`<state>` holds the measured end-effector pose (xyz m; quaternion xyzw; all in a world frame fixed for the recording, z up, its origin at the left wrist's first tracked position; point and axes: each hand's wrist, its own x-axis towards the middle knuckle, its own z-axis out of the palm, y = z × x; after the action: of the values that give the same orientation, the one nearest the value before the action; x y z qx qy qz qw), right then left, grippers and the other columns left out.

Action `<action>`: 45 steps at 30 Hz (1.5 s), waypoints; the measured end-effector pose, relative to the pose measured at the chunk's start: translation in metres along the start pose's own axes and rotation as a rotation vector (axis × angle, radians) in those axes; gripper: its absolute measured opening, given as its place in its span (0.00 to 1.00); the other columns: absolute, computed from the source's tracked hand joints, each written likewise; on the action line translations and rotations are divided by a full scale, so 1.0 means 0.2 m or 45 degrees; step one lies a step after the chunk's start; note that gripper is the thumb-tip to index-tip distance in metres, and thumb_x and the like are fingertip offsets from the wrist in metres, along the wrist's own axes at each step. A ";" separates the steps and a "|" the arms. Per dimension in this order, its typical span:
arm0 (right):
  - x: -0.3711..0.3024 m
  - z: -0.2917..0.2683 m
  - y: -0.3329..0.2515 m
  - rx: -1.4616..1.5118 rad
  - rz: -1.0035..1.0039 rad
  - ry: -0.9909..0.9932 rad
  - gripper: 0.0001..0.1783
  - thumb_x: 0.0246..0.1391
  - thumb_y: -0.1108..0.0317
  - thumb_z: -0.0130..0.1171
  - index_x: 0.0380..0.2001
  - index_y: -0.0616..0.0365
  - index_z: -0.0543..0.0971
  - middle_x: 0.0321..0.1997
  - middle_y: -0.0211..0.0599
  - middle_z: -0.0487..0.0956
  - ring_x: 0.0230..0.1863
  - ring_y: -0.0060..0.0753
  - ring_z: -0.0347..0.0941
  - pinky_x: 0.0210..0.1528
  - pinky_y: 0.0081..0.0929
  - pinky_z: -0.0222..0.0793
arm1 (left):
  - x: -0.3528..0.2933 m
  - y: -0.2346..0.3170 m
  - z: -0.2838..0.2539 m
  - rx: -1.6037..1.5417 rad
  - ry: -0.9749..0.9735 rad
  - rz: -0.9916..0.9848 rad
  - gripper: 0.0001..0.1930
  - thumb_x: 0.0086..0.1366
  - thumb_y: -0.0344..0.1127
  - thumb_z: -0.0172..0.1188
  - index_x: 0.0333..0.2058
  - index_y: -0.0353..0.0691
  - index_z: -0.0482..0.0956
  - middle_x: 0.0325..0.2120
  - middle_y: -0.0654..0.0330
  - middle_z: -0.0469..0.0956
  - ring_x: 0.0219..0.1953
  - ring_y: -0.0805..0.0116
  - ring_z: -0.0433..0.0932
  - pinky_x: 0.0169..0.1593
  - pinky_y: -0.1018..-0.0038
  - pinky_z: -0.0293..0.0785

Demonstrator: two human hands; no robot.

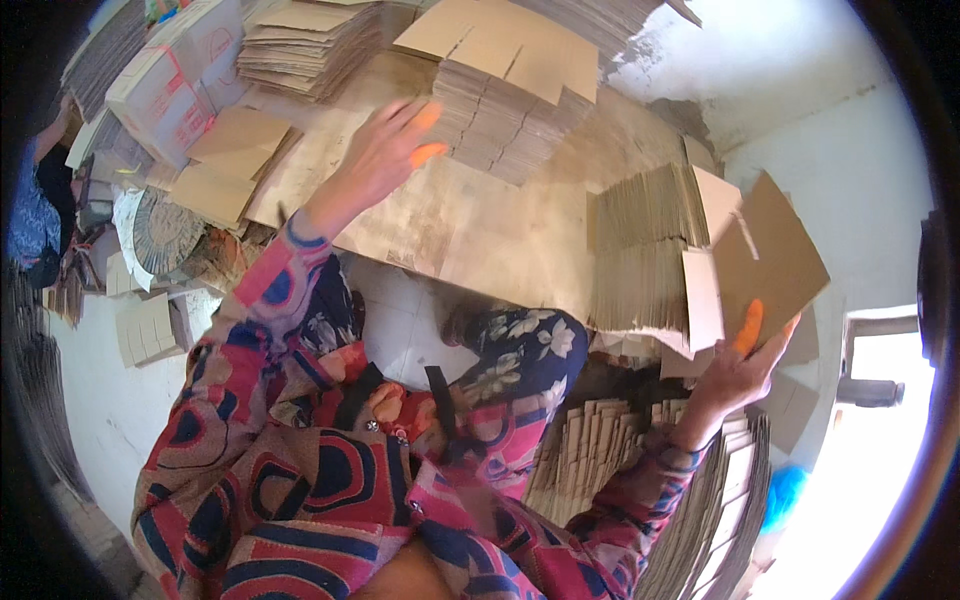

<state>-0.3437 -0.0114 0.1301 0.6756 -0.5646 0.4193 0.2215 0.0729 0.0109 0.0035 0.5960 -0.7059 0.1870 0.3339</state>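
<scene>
My left hand (378, 158) is over the low table (430, 235), fingers stretched and apart, with orange covers on two fingertips. Nothing is in it. Just right of those fingertips rises a tall stack of slotted cardboard pieces (510, 115), with wider sheets (510, 45) lying on top. Off to the right, my right hand (745, 370) grips the lower edge of a brown slotted cardboard piece (770, 260), its orange-covered thumb pressed on the face. That piece tilts beside a row of cardboard pieces standing on edge (645, 255) at the table's right end.
At the far left are a white carton (175, 85), a cardboard pile (310, 50) and folded cardboard (230, 165). Bundled cardboard strips (700, 500) stand on the floor at my right. Another person's blue-patterned sleeve (40, 215) shows at the left edge.
</scene>
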 end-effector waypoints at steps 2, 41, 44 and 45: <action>-0.02 0.05 -0.06 0.246 -0.010 0.076 0.28 0.56 0.65 0.61 0.59 0.61 0.68 0.48 0.40 0.79 0.26 0.21 0.76 0.16 0.17 0.72 | 0.18 -0.01 0.07 0.120 0.060 0.063 0.28 0.55 0.44 0.64 0.51 0.34 0.71 0.50 0.53 0.71 0.54 0.54 0.66 0.53 0.63 0.65; -0.11 -0.18 -0.44 0.890 0.084 -0.114 0.32 0.52 0.83 0.59 0.61 0.65 0.65 0.62 0.43 0.68 0.54 0.33 0.70 0.53 0.27 0.72 | 0.06 0.48 -0.18 -0.174 -0.391 0.003 0.05 0.42 0.25 0.56 0.21 0.31 0.74 0.21 0.49 0.73 0.31 0.49 0.74 0.32 0.60 0.72; -0.11 -0.13 -0.51 0.817 0.084 -0.302 0.32 0.52 0.79 0.60 0.62 0.62 0.65 0.51 0.38 0.77 0.45 0.22 0.73 0.42 0.18 0.72 | 0.01 0.43 -0.03 -0.311 -0.518 -0.102 0.03 0.43 0.24 0.55 0.20 0.32 0.74 0.19 0.47 0.73 0.28 0.45 0.75 0.32 0.57 0.71; -0.10 -0.12 -0.52 0.754 0.174 -0.463 0.32 0.53 0.78 0.60 0.62 0.62 0.65 0.50 0.38 0.78 0.42 0.20 0.72 0.43 0.17 0.71 | -0.02 0.43 0.00 -0.341 -0.551 -0.125 0.03 0.43 0.24 0.55 0.20 0.32 0.75 0.18 0.46 0.73 0.28 0.44 0.75 0.31 0.56 0.71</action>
<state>-0.2521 0.0460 0.1460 0.7347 -0.4927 0.4516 -0.1165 -0.0092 0.0318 0.0124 0.6064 -0.7495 -0.0564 0.2595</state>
